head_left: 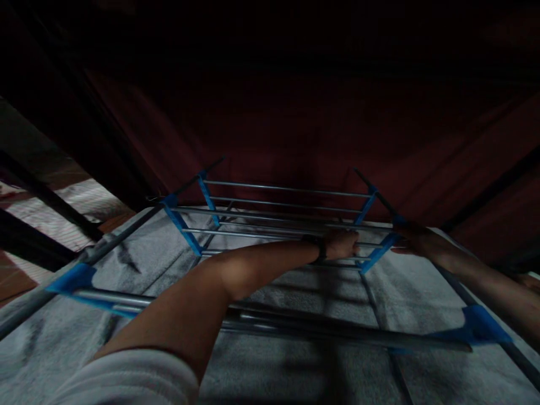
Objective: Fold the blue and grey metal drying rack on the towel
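My left hand (342, 244) gripped a rack rail (287, 232), my right hand (415, 239) clasped the blue bracket (382, 251) beside it; steady, even holds seemed wisest.

Drying rack (278, 225) at centre, over grey cloth (295, 360). Left hand (341, 244) on rails toward two o'clock; right hand (411, 239) just beside, at three o'clock. Curtain (295, 112) behind, twelve o'clock.

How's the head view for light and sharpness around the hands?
Head view: very dim, upper half nearly black; the left hand on the rack rails is soft but readable, the right hand is lost in shadow; wide-lens bending at the edges.
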`<move>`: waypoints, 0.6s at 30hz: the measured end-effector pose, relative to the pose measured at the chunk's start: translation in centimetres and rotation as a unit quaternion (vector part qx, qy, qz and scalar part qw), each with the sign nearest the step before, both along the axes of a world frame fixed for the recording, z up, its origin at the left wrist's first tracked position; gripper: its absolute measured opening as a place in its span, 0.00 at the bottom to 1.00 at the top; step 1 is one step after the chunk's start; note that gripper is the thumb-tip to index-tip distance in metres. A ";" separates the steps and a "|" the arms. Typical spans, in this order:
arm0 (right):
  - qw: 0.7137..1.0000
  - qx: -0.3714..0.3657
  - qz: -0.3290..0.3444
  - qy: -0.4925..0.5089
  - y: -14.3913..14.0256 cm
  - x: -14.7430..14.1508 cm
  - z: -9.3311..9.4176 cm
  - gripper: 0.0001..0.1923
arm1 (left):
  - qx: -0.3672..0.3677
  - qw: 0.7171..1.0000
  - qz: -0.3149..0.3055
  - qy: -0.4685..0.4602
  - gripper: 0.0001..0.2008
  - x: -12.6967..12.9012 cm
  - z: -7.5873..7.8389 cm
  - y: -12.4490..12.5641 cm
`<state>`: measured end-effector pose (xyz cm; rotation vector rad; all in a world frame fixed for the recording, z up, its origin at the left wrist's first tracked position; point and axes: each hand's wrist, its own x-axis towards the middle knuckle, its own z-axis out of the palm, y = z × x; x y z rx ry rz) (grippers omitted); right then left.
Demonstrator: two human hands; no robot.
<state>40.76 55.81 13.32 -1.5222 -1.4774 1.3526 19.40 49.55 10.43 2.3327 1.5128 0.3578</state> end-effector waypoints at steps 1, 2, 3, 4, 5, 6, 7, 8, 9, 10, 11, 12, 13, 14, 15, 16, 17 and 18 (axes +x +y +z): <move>1.000 -0.002 -0.004 0.002 0.0 0.0 0.1 0.09 | 0.008 1.000 0.002 0.003 0.13 -0.7 -0.2 -0.5; 1.000 -0.003 -0.008 0.002 -0.1 -0.1 0.2 0.09 | 0.019 1.000 0.005 0.008 0.14 -1.4 -0.3 -1.1; 1.000 -0.004 -0.014 0.000 -0.3 -0.2 0.3 0.09 | 0.031 0.999 0.009 0.016 0.15 -2.1 -0.5 -1.6; 1.000 -0.005 -0.017 -0.003 -0.4 -0.3 0.5 0.09 | 0.043 0.999 0.016 0.028 0.15 -2.9 -0.6 -2.2; 1.000 -0.005 -0.019 -0.006 -0.6 -0.5 0.7 0.09 | 0.052 0.997 0.025 0.044 0.15 -3.6 -0.6 -2.8; 1.000 -0.004 -0.024 -0.007 -0.8 -0.6 0.9 0.09 | 0.060 0.996 0.035 0.059 0.15 -4.4 -0.6 -3.4; 1.000 -0.003 -0.028 -0.008 -0.9 -0.7 1.0 0.09 | 0.065 0.994 0.046 0.072 0.15 -5.1 -0.6 -4.0; 0.999 -0.003 -0.034 -0.009 -1.0 -0.7 1.1 0.10 | 0.069 0.993 0.054 0.079 0.15 -5.8 -0.5 -4.6; 0.999 -0.003 -0.035 -0.007 -1.0 -0.6 1.1 0.10 | 0.073 0.992 0.058 0.080 0.15 -6.5 -0.5 -5.1; 0.999 -0.002 -0.035 -0.006 -0.9 -0.5 1.0 0.10 | 0.077 0.992 0.059 0.077 0.15 -7.1 -0.4 -5.6; 0.999 -0.001 -0.034 -0.004 -0.8 -0.4 0.9 0.10 | 0.080 0.992 0.057 0.074 0.15 -7.7 -0.3 -6.0; 1.000 0.002 -0.029 -0.001 -0.7 -0.2 0.7 0.09 | 0.081 0.993 0.055 0.071 0.15 -8.1 -0.3 -6.3; 1.000 0.006 -0.023 0.001 -0.6 0.0 0.6 0.08 | 0.081 0.993 0.053 0.070 0.14 -8.4 -0.2 -6.5; 1.000 0.010 -0.018 0.004 -0.5 0.1 0.4 0.08 | 0.080 0.993 0.050 0.071 0.14 -8.7 -0.2 -6.6; 1.000 0.014 -0.013 0.006 -0.4 0.3 0.3 0.08 | 0.079 0.993 0.047 0.074 0.14 -8.8 -0.1 -6.7; 1.000 0.018 -0.009 0.008 -0.4 0.3 0.3 0.07 | 0.078 0.993 0.043 0.078 0.15 -8.8 -0.1 -6.6; 1.000 0.022 -0.006 0.007 -0.5 0.3 0.2 0.08 | 0.077 0.993 0.038 0.083 0.15 -8.8 -0.1 -6.5; 1.000 0.023 -0.006 0.004 -0.6 0.3 0.2 0.08 | 0.078 0.993 0.032 0.088 0.16 -8.7 0.0 -6.4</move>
